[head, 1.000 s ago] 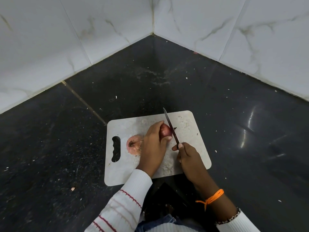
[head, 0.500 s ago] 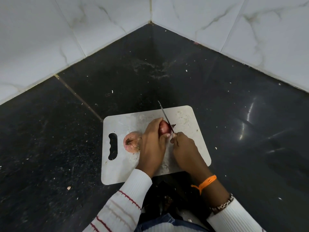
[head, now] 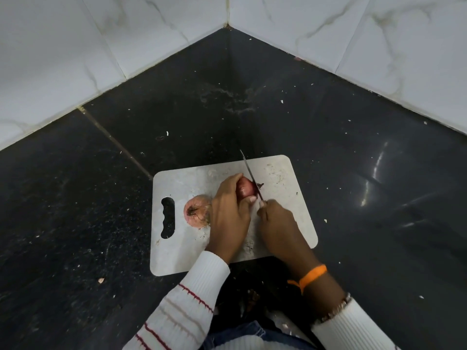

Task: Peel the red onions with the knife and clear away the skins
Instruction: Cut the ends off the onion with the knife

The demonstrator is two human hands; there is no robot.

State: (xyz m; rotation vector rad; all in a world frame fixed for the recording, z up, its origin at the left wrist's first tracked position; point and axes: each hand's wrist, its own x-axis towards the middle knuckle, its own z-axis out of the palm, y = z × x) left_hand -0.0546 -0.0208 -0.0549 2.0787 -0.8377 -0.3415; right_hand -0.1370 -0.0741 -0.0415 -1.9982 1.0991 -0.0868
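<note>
Knife (head: pixel 249 173) edged deeper into held onion (head: pixel 244 188)

Pale cutting board (head: pixel 192 183) on black speckled counter (head: pixel 75 210); white marbled wall tiles (head: pixel 50 46) behind.

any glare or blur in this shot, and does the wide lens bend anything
Head view: bright streaks of glare on the black countertop right of the cutting board; wall tile edges bow from wide-angle distortion; the right hand and knife look slightly soft, the onion under the left hand fairly sharp.
</note>
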